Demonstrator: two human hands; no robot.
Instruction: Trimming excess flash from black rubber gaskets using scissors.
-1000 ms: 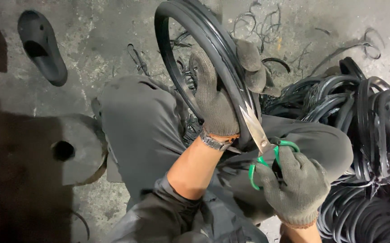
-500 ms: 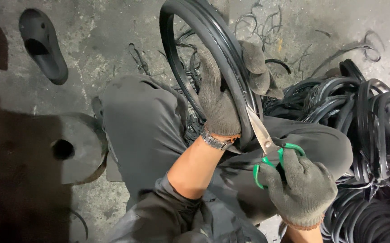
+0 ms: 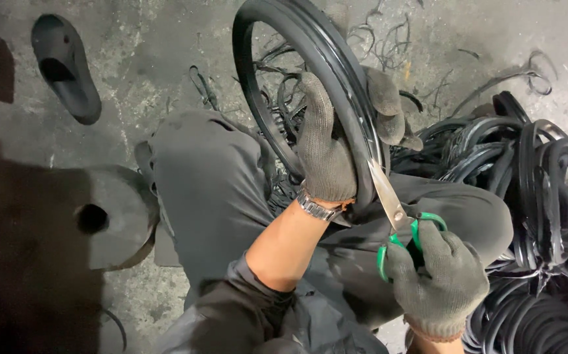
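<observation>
My left hand (image 3: 326,147), in a grey knit glove with a watch at the wrist, grips a large black rubber ring (image 3: 265,39) and holds it upright over my lap. My fingers wrap over its right rim. My right hand (image 3: 442,282), gloved the same, holds green-handled scissors (image 3: 395,213). The blades point up and left, against the lower right edge of the ring.
A heap of black rubber rings (image 3: 539,183) lies at the right. Thin black trimmings (image 3: 389,33) are scattered on the concrete floor beyond the ring. A black sandal (image 3: 64,65) lies at the top left. A round grey disc with a hole (image 3: 110,216) sits at the left.
The scissors have slid slightly along the ring's edge, the blades working. The ring has turned a little in my left hand.
</observation>
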